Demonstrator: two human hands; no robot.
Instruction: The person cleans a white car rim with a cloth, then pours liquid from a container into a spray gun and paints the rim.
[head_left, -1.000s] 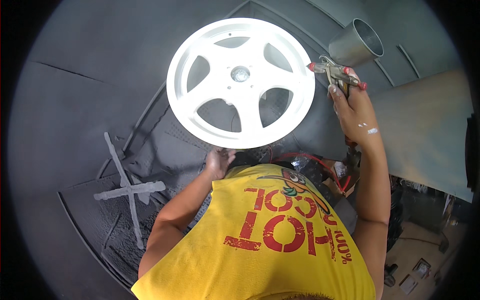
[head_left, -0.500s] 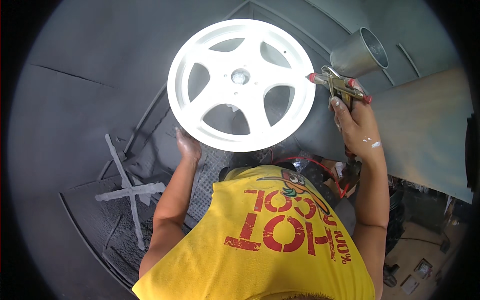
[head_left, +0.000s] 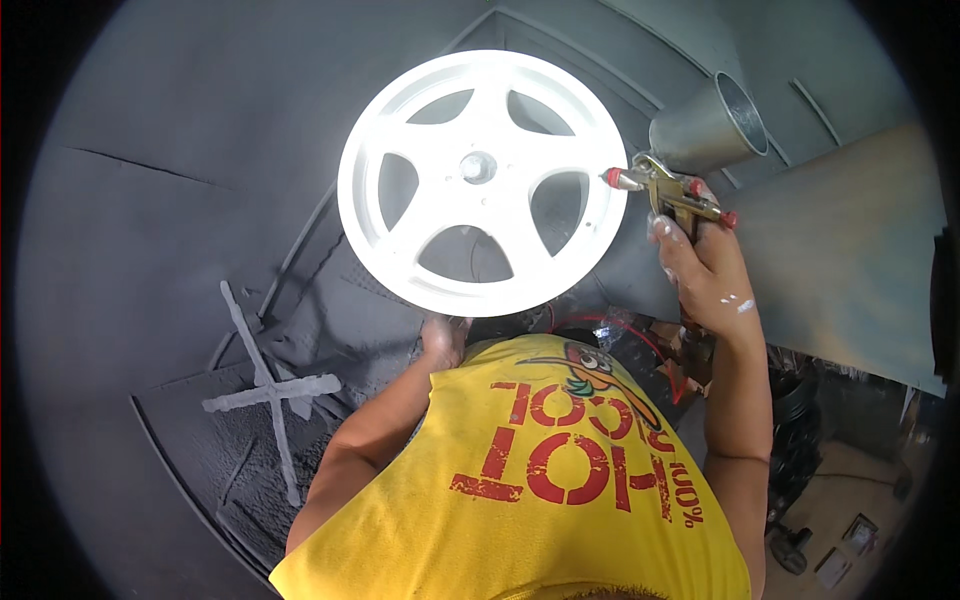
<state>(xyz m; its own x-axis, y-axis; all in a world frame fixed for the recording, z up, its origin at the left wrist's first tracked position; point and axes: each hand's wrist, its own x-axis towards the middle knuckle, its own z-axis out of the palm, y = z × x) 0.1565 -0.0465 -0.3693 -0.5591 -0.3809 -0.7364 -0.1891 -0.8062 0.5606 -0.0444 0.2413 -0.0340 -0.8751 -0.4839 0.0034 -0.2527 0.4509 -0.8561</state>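
A bright white car wheel rim (head_left: 510,215) with broad spokes faces up in front of me, a round hub hole at its middle. At its near edge is my left hand (head_left: 445,340); the wheel's edge hides the fingers, so their grip cannot be made out. To the right, my right hand (head_left: 705,265) is closed around a spray gun (head_left: 672,197) with a red-tipped nozzle. The nozzle points left at the wheel's right edge. A silver metal cup (head_left: 700,125) sits on top of the gun. White paint spots mark my right hand.
A grey cross-shaped stand (head_left: 272,392) lies at the left on a dark, coated surface. Grey sheeting (head_left: 180,250) covers the left and far sides. A pale panel (head_left: 850,260) stands at the right. A red hose (head_left: 625,322) runs between my body and the wheel.
The wheel has turned clockwise and sits slightly nearer. My left hand has moved right along its near edge, its fingers now hidden. The spray gun has shifted slightly left and nearer.
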